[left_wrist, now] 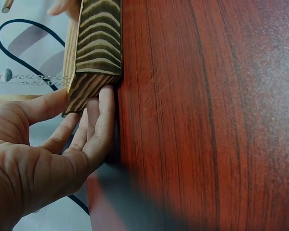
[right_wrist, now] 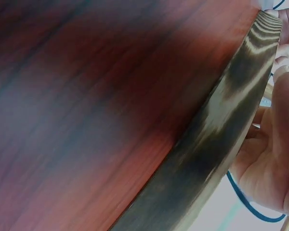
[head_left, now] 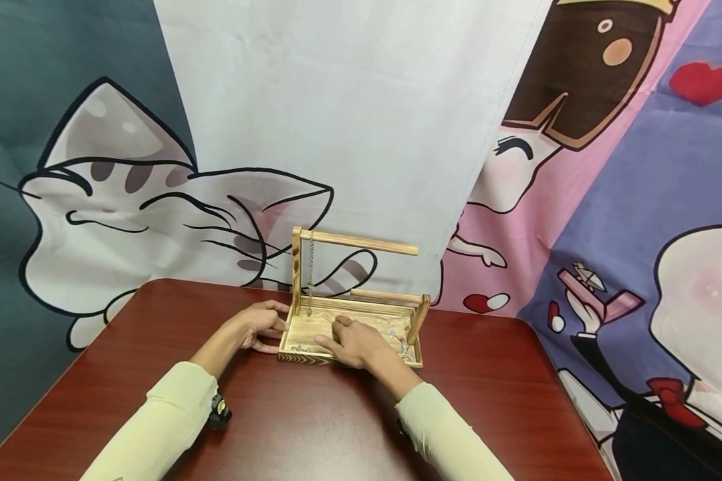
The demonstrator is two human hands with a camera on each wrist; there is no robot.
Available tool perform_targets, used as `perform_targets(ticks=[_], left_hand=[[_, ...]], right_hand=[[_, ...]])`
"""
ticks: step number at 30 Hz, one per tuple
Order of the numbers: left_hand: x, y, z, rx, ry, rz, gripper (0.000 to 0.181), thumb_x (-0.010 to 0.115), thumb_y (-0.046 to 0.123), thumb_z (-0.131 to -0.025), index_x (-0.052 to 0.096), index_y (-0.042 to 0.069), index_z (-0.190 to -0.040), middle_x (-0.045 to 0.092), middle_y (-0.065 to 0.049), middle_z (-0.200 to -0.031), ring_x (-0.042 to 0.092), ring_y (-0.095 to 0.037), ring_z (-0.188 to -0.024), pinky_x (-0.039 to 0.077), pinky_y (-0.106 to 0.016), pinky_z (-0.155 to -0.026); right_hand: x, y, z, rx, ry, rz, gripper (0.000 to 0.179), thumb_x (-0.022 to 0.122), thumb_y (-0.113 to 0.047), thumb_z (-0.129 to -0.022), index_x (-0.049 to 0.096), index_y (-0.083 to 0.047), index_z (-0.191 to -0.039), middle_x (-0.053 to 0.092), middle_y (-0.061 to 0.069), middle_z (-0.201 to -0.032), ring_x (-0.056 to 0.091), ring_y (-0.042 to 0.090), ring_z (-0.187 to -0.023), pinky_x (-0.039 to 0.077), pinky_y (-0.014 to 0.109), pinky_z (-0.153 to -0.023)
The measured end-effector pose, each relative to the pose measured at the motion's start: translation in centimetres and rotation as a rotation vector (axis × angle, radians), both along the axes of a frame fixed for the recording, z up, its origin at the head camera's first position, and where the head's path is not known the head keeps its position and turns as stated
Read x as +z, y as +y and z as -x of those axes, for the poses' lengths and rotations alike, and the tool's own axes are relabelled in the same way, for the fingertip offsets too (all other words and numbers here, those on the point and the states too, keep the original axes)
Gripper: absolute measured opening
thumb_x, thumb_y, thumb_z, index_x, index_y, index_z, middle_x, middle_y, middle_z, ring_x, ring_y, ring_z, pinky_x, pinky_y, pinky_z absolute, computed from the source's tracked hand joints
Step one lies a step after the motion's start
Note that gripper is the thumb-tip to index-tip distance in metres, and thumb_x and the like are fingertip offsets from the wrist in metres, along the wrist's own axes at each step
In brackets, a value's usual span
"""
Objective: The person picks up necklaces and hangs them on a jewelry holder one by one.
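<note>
before printed cloth, hands at tray, hanging chain

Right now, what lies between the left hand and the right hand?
Head view: between left hand and right hand lies the left part of the wooden tray, mostly bare floor, with an item in its near-left corner, too small to identify.
</note>
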State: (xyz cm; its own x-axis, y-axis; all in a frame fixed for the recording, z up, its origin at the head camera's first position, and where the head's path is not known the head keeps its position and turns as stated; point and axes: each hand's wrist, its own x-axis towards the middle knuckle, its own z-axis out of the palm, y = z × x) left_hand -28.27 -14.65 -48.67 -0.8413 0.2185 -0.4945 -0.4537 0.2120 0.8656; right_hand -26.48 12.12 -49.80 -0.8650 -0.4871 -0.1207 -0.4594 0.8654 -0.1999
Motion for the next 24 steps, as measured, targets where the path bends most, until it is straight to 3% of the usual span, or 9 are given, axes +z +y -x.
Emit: perform_targets(ticks=[2, 8, 15, 21, 24], left_hand=[[0.0, 0.0, 0.0, 0.0, -0.001, -0.002, 0.062, 0.062, -0.002, -0.104, 0.041, 0.005, -0.162, 0.073, -0.018, -0.127, 0.072, -0.026, -0.115, 0.07, -0.047, -0.085], [0.2, 0.1, -0.1, 0.007, -0.003, -0.003, 0.063, 0.062, -0.003, -0.104, 0.04, 0.004, -0.163, 0.074, -0.018, -0.125, 0.073, -0.027, -0.114, 0.069, -0.048, -0.086], [0.1, 0.1, -0.1, 0.004, 0.002, -0.004, 0.064, 0.061, -0.004, -0.104, 0.04, 0.004, -0.163, 0.072, -0.022, -0.131, 0.072, -0.029, -0.117, 0.069, -0.047, -0.086], [0.2, 0.0, 0.0, -0.002, 0.003, -0.005, 0.064, 0.062, -0.004, -0.104, 0.039, 0.004, -0.163, 0.073, -0.021, -0.129, 0.073, -0.028, -0.117, 0.069, -0.047, -0.086], [0.1, 0.1, 0.1, -0.001, -0.001, 0.0, 0.063, 0.062, -0.003, -0.104, 0.04, 0.004, -0.162, 0.072, -0.021, -0.129, 0.072, -0.028, -0.117, 0.069, -0.047, -0.085]], right_hand=[[0.0, 0.6, -0.2, 0.001, -0.001, -0.005, 0.081, 0.033, -0.071, -0.117, 0.063, -0.007, -0.157, 0.054, 0.013, -0.173, 0.063, 0.038, -0.15, 0.054, 0.051, -0.126], [0.1, 2.2, -0.6, 0.0, 0.014, -0.006, 0.074, 0.034, -0.069, -0.117, 0.07, -0.01, -0.141, 0.056, 0.013, -0.172, 0.066, 0.038, -0.146, 0.057, 0.053, -0.122], [0.1, 3.8, -1.1, -0.008, 0.043, -0.002, 0.072, 0.037, -0.066, -0.118, 0.069, -0.008, -0.145, 0.061, 0.014, -0.166, 0.07, 0.042, -0.139, 0.06, 0.056, -0.117], [-0.1, 4.6, -0.8, -0.012, 0.031, 0.017, 0.071, 0.035, -0.062, -0.119, 0.066, -0.009, -0.153, 0.061, 0.014, -0.167, 0.069, 0.043, -0.142, 0.059, 0.059, -0.118], [-0.6, 5.0, -0.2, 0.04, 0.108, 0.032, 0.064, 0.037, -0.056, -0.121, 0.07, -0.009, -0.147, 0.067, 0.014, -0.159, 0.072, 0.042, -0.137, 0.062, 0.061, -0.111]])
